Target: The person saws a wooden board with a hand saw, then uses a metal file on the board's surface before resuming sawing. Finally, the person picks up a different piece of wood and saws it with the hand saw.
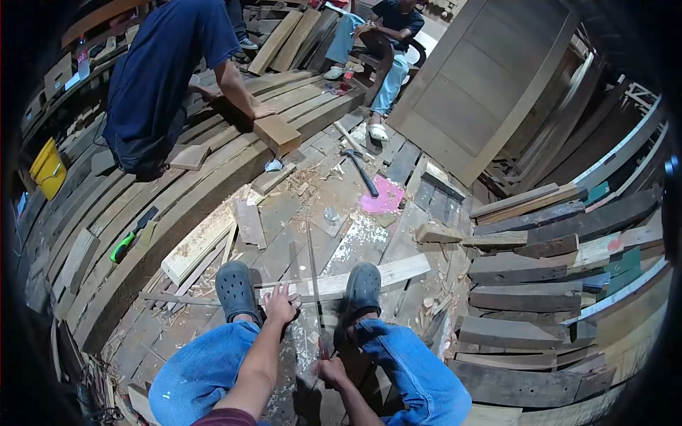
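A pale wooden plank (383, 277) lies across the floor under my two grey clogs. My left hand (281, 304) rests flat on it beside the left clog, fingers spread. My right hand (331, 371) is closed around the reddish handle of a handsaw. Seen nearly edge-on, the thin saw blade (313, 266) points away from me and crosses the plank between my feet. A thin wooden strip (181, 298) lies left of my left clog.
A hammer (361, 172) lies by a pink sheet (383, 195) among shavings. At left, another person presses a hand near a wood block (277, 135) on stacked beams. A green-handled tool (132, 236) lies on these beams. Another person sits behind. Stacked timber (526, 295) lines the right.
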Demonstrator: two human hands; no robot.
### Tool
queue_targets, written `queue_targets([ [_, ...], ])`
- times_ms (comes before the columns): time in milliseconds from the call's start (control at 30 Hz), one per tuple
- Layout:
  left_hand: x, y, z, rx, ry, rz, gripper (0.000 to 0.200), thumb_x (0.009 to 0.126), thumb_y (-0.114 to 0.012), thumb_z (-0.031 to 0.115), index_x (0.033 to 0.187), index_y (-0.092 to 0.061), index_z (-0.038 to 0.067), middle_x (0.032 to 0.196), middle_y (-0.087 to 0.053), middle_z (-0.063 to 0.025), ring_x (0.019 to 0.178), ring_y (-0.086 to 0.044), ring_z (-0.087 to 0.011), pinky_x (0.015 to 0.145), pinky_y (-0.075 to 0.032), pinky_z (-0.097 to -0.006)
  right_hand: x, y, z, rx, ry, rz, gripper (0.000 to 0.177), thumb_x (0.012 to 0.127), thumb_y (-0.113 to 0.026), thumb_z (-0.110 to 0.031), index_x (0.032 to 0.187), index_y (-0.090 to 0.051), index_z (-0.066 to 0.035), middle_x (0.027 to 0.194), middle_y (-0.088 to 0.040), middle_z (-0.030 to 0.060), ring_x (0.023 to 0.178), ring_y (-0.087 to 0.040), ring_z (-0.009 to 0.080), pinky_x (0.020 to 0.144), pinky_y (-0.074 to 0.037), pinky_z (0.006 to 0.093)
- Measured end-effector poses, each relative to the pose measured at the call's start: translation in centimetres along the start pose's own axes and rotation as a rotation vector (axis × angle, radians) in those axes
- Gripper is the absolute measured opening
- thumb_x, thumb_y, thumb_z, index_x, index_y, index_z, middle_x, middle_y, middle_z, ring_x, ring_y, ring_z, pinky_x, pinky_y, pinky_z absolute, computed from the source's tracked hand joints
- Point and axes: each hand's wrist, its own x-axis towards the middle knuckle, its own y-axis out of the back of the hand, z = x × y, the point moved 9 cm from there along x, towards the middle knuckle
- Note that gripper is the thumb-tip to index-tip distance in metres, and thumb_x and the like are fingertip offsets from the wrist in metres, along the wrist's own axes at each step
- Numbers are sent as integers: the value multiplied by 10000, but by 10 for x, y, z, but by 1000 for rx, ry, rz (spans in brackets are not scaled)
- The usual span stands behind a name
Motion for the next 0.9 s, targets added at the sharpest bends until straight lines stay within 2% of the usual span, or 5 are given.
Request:
queue_targets([
  [533,2,-6,-3,-37,-23,-31,383,837,-570,490,1134,-692,282,1475,-373,-42,1395,-259,-261,1085,-187,-577,-6,-2,2,82,-26,-12,185,766,-596,-170,711,-675,-12,531,-535,52,390,-481,152,352,-332,331],
  [567,1,-11,-7,-55,-2,11,392,842,-556,508,1127,-695,277,1460,-392,-54,1385,-278,-274,1079,-196,-584,0,1,-2,-113,141,59,191,749,-621,-168,671,-649,3,530,-540,59,407,-508,158,352,-341,340],
  [600,11,-32,-25,-84,28,142,384,851,-546,509,1109,-703,273,1458,-399,-61,1380,-290,-279,1079,-200,-578,-2,1,5,-62,85,105,222,752,-626,-171,623,-612,9,544,-555,76,412,-529,170,348,-346,349],
  [633,3,-19,-14,-83,32,62,385,849,-548,513,1104,-705,271,1463,-395,-61,1378,-292,-276,1083,-196,-574,-16,-2,4,-28,-49,29,226,756,-630,-163,615,-593,9,541,-550,83,390,-515,182,340,-346,347],
  [900,0,8,3,-29,1,27,352,831,-593,508,1107,-700,317,1456,-416,-49,1378,-300,-275,1069,-204,-575,-48,6,-51,117,-64,-102,218,792,-591,-120,600,-533,-37,506,-506,51,365,-502,172,307,-331,317],
])
